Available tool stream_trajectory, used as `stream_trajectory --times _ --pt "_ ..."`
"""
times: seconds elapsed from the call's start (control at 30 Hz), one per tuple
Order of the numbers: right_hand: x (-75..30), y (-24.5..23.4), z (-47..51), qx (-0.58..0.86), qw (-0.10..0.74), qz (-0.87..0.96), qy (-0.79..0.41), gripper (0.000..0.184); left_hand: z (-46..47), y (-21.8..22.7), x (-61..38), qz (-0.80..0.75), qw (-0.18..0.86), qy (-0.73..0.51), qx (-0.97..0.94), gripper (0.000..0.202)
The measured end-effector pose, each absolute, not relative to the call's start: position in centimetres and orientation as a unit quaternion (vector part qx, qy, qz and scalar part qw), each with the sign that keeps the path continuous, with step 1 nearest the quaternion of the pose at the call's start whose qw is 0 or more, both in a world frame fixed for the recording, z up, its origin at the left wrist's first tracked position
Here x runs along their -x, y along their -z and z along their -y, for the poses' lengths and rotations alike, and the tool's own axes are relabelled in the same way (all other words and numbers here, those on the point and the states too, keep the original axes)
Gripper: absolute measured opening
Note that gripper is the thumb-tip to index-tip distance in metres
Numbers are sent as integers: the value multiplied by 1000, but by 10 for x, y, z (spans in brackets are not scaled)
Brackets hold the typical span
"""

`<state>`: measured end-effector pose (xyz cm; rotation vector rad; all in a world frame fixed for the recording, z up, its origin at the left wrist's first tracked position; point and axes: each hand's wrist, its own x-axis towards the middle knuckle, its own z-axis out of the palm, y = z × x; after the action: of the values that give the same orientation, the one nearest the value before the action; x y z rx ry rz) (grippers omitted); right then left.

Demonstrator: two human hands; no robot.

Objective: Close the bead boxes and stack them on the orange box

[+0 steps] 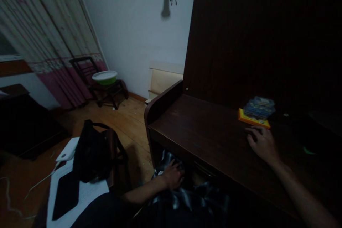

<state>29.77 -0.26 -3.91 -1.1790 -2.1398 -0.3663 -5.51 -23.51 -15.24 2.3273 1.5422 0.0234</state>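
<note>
On the dark wooden desk [192, 114], my right hand [263, 143] reaches toward a yellow-orange flat box [253, 119]. Its fingers are partly spread and slightly bent, just in front of the box, and I see nothing in them. Several clear plastic cases [259, 107] with bluish and yellow contents are stacked on that box. Lower down, my left hand [173, 175] rests with fingers apart on dark checked cloth [176, 197] over my lap, by the desk's front edge. Dim light hides what the cases contain.
Left of me, a black bag [92, 153], a dark flat tablet-like thing [66, 195], papers [93, 188] and a white box [67, 149] lie on a low seat. A chair [109, 91] with a green basin [106, 79] stands by the curtain [53, 39]. White cable [9, 196] trails at left.
</note>
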Motion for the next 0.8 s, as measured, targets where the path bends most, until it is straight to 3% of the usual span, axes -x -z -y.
stream_trajectory --times 0.33,0.63,0.8 --pt "-312 51 -13 425 310 836 157 35 243 141 61 -543 89 -23 -835 42" --pt "-317 60 -22 391 326 849 139 38 256 140 74 -533 252 -70 -805 54" --pt "-321 69 -32 394 350 844 100 55 274 128 86 -528 294 -80 -793 61"
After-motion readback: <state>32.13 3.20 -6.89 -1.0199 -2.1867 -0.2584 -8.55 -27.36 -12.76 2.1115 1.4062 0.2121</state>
